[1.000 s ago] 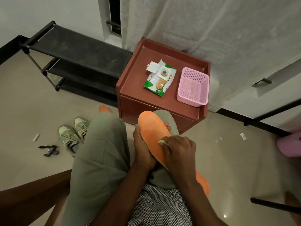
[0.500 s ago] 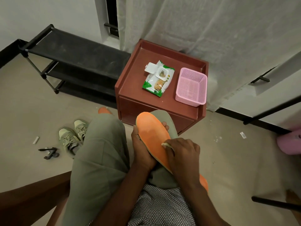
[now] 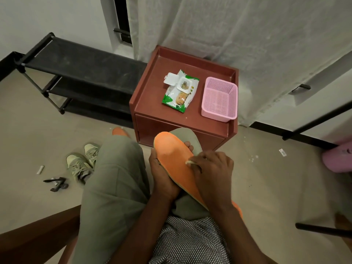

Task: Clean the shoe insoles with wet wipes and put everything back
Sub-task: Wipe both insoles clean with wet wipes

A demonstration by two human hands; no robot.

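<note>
1. i have the insole (image 3: 176, 164) propped across my right knee, orange face up, toe end pointing toward the table (image 3: 152, 96).
2. left hand (image 3: 163, 176) cradles it from beneath: thumb over the near edge, fingertips showing past the far edge. that grip is clamped on the insole.
3. right hand (image 3: 211, 168) is curled over a wipe (image 3: 189, 162), pressing it on the insole about midway along; only a pale corner of the wipe shows under the fingers.
4. a paler, damp-looking patch lies on the toe half, so i judge that part wiped; the heel half is hidden under my right hand and forearm, cannot tell its state.
5. second insole (image 3: 120, 131): an orange tip shows on the floor beyond my left knee. whether it has been cleaned, i cannot tell.
6. shoes (image 3: 83, 161) sit on the floor to my left, both without insoles as far as i can judge.
7. pack (image 3: 181, 90) lies on the table with its flap open; the pink basket (image 3: 219, 100) just beside it looks empty.
8. left to do, by my reckoning: finish this insole, see to the other, refit both in the shoes, close the pack, dispose of the wipe.
</note>
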